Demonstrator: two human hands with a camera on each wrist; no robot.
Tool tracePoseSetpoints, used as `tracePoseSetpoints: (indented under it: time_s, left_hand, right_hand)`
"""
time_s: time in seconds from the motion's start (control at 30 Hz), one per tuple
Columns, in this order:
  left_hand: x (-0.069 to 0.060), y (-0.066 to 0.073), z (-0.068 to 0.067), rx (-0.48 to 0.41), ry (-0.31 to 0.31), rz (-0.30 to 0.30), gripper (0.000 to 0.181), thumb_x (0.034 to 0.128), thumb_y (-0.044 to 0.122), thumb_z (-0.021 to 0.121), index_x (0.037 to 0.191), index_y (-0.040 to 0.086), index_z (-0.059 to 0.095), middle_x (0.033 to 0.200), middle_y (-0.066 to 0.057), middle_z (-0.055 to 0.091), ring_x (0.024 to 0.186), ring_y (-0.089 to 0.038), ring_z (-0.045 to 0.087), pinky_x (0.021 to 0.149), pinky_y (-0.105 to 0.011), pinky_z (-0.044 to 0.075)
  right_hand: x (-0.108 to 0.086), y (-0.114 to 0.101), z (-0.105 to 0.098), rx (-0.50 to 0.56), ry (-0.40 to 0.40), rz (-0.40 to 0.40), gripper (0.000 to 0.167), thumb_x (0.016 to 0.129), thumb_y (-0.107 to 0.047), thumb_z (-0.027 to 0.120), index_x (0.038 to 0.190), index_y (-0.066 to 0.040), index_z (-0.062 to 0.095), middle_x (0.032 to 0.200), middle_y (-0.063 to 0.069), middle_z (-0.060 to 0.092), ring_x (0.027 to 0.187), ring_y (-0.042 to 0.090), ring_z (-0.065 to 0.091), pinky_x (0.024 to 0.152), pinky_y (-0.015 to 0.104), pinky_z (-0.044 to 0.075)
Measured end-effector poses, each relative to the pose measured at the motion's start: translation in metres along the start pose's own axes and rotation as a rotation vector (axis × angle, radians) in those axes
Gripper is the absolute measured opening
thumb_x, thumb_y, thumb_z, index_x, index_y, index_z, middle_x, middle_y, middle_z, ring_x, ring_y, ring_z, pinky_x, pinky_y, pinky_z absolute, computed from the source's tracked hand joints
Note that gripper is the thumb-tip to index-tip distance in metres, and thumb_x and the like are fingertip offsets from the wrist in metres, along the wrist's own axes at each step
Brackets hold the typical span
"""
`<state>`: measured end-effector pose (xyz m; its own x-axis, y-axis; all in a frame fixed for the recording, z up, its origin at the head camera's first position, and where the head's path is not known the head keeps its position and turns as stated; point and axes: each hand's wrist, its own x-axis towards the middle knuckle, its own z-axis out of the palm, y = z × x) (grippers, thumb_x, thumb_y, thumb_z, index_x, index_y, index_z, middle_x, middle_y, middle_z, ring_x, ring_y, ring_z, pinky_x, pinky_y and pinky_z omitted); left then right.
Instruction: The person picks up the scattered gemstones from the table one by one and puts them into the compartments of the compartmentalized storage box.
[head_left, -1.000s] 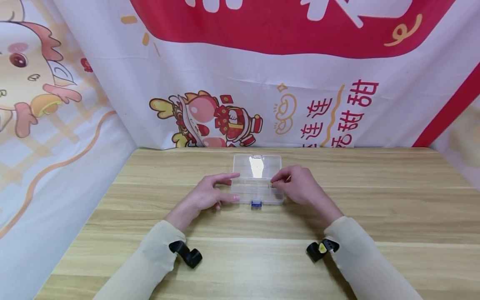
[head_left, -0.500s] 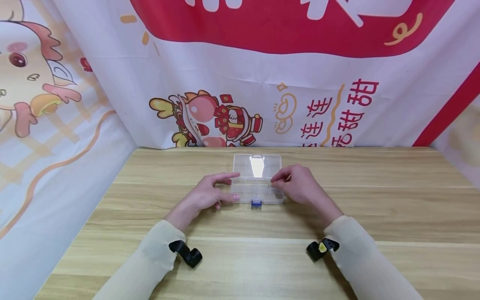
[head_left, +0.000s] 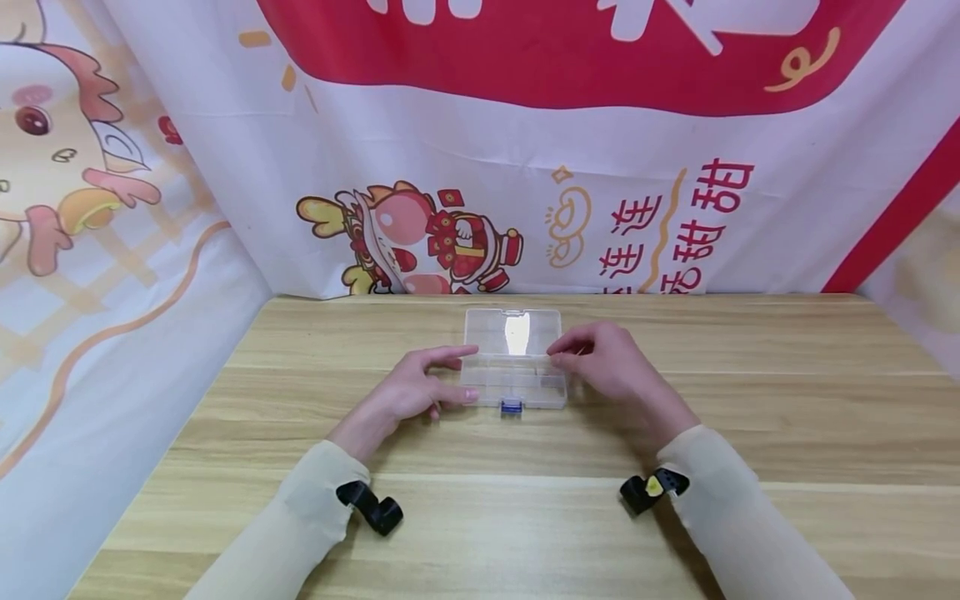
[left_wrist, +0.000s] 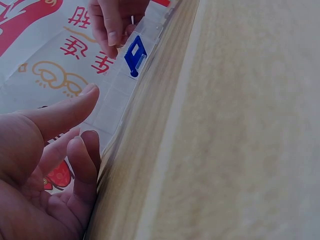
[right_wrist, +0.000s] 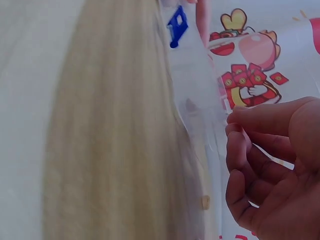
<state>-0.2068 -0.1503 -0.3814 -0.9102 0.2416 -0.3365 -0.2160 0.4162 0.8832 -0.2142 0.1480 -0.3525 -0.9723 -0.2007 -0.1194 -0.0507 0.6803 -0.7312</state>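
The left hand [head_left: 412, 387], thumb and forefinger spread, borders the left edge of the open clear box [head_left: 513, 381] on the desk [head_left: 510, 525]. The right hand [head_left: 611, 364] has fingertips together at its right side; whether they pinch anything, I cannot tell. Only the wrist views show the slotted shape of the blue latch [left_wrist: 131, 59].

pale cream long sleeves cover both arms, the left sleeve [head_left: 270, 529] and right sleeve [head_left: 750, 517] plain, softly wrinkled and loose around the cuffs, above a bare left hand [head_left: 420, 387] and bare right hand [head_left: 611, 358]. through an opening near each cuff juts a black fitting with a rounded, barrel-like end, the left fitting [head_left: 371, 507] all black, the right fitting [head_left: 639, 497] marked with a small yellow patch [head_left: 654, 485].
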Motion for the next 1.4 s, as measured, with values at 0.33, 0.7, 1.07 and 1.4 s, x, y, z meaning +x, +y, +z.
tracePoseSetpoints:
  time_s: [0.33,0.7,1.07,1.4]
  left_hand:
    - [-0.001,0.001,0.0,0.003,-0.008,-0.006,0.067,0.0856,0.026,0.091,0.144,0.044,0.064,0.151,-0.005,0.051,0.058,-0.015,0.051,0.053,-0.023,0.046]
    - [-0.002,0.0,-0.001,0.003,-0.008,0.007,0.067,0.0861,0.027,0.09,0.145,0.041,0.064,0.151,-0.007,0.05,0.058,-0.016,0.051,0.053,-0.023,0.045]
    - [-0.001,0.0,0.0,0.001,-0.003,-0.001,0.067,0.0854,0.025,0.091,0.145,0.043,0.064,0.151,-0.005,0.051,0.057,-0.016,0.051,0.053,-0.023,0.046]
    - [0.0,-0.001,0.0,0.005,0.0,-0.001,0.068,0.0849,0.026,0.091,0.145,0.043,0.064,0.151,-0.005,0.052,0.057,-0.016,0.051,0.053,-0.023,0.046]
  right_hand:
    - [0.001,0.008,-0.015,0.043,0.033,0.031,0.018,0.102,-0.022,0.072,0.119,-0.018,0.079,0.117,0.007,0.072,0.102,0.026,0.059,0.083,0.034,0.051]
    - [0.002,0.023,-0.028,0.086,-0.001,0.091,0.027,0.101,-0.026,0.073,0.126,-0.017,0.074,0.119,0.01,0.067,0.088,0.025,0.061,0.065,0.032,0.055]
    - [0.004,0.038,-0.034,0.12,0.002,0.177,0.029,0.097,-0.022,0.079,0.124,-0.013,0.073,0.116,0.012,0.064,0.08,0.022,0.056,0.061,0.03,0.05]
    - [0.003,0.045,-0.032,0.135,-0.03,0.214,0.031,0.095,-0.022,0.081,0.123,-0.011,0.073,0.118,0.013,0.063,0.075,0.022,0.056,0.058,0.032,0.049]
